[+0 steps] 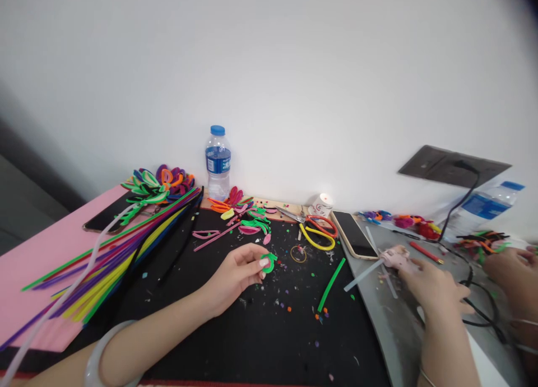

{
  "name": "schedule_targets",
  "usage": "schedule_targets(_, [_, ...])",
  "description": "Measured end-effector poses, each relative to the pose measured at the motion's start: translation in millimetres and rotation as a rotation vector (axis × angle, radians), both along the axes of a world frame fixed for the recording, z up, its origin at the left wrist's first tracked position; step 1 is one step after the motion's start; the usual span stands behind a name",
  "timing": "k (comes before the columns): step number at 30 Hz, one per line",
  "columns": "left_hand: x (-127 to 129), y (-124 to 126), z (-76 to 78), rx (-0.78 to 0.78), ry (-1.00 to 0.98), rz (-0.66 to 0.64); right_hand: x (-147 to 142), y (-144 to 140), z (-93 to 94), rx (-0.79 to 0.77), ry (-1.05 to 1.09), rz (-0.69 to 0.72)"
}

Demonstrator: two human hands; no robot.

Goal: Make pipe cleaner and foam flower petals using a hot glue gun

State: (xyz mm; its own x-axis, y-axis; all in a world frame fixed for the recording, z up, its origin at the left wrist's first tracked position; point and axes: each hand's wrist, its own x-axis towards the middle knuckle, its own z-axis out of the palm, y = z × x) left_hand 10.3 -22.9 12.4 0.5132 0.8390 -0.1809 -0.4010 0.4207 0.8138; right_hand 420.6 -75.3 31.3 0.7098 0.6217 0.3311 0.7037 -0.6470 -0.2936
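Note:
Between the thumb and fingers of my left hand (246, 267) is a small curled green pipe cleaner (269, 262), pinched above the black mat (252, 342). My right hand (437, 286) is out over the grey surface, its thumb side closed on a pale pink crumpled thing (395, 256); its kind is unclear and the fingertips are partly hidden. Translucent glue sticks (363, 275) lie by that thing. A short green pipe cleaner (331, 285) rests on the mat between my hands. Scissors (317, 236) with yellow and red handles lie at the back.
Loose pipe cleaners (126, 258) fan across the left, beside finished loops (159, 182). A water bottle (217, 163) stands by the wall. A phone (355, 234), a red pen-like stick (426, 252) and a black cable (466, 264) lie rightward. Another person's hand (513, 275) works far right.

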Motion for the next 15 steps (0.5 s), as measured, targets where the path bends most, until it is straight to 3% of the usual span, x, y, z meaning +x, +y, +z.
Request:
schedule_targets(2, [0, 1, 0.8, 0.010, 0.012, 0.005, -12, -2, 8.5, -0.058, 0.073, -0.145])
schedule_targets(5, [1, 1, 2.0, 0.025, 0.022, 0.010, -40, -2, 21.3, 0.085, -0.015, -0.066])
schedule_targets(9, [1, 0, 3.2, 0.024, 0.025, 0.011, -90, 6, 28.7, 0.394, -0.062, 0.459])
schedule_targets(12, [0, 0, 3.8, 0.026, 0.026, 0.012, -133, 14, 30.2, 0.371, 0.153, 0.844])
schedule_targets(15, [0, -1, 4.2, 0.035, 0.027, 0.010, -174, 18, 29.0, 0.328, 0.294, 1.110])
